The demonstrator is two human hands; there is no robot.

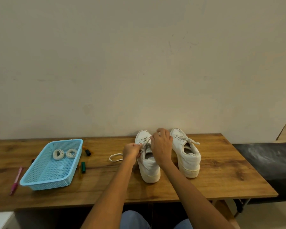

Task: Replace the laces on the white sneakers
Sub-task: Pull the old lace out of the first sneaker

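Two white sneakers stand side by side on the wooden table, toes toward the wall. My left hand (131,151) pinches the old lace (115,157) of the left sneaker (149,166), and a loop of that lace lies on the table to the left. My right hand (161,144) is over the same sneaker's eyelets, its fingers curled on the lace near the toe. The right sneaker (186,156) is laced, with a lace end sticking out to the right. Two coiled white laces (58,154) (71,153) lie in the blue basket (40,181).
The blue basket sits at the table's left. Around it lie a pink pen (16,180) and some markers (83,167) (87,152). A wall rises just behind the table (221,171). A black surface (267,162) adjoins on the right.
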